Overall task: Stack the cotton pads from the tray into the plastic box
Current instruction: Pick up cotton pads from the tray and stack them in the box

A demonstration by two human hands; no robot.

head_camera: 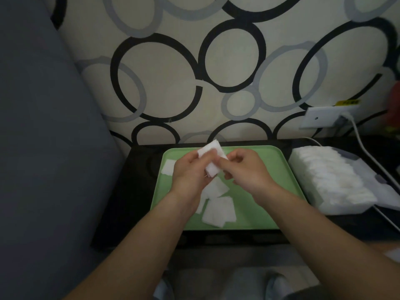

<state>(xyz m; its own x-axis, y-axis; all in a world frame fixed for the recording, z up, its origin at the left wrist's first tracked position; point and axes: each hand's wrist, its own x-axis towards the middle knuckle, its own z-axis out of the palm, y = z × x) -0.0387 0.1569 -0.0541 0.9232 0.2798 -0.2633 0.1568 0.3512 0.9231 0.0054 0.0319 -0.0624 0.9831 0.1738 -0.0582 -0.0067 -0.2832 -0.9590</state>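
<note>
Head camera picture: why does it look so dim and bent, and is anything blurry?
Head view: the room is dimly lit, so the green tray and dark table look muted; the wide lens curves the wall circles and edges; the plastic box with its white pads is soft, the wall socket smeared; both hands, left and right, stay fairly clear around the cotton pads.

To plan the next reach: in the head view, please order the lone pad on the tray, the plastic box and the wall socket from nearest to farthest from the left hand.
1. Lone pad, just left of the left hand.
2. Plastic box, to the right.
3. Wall socket, far right on the wall.
</note>
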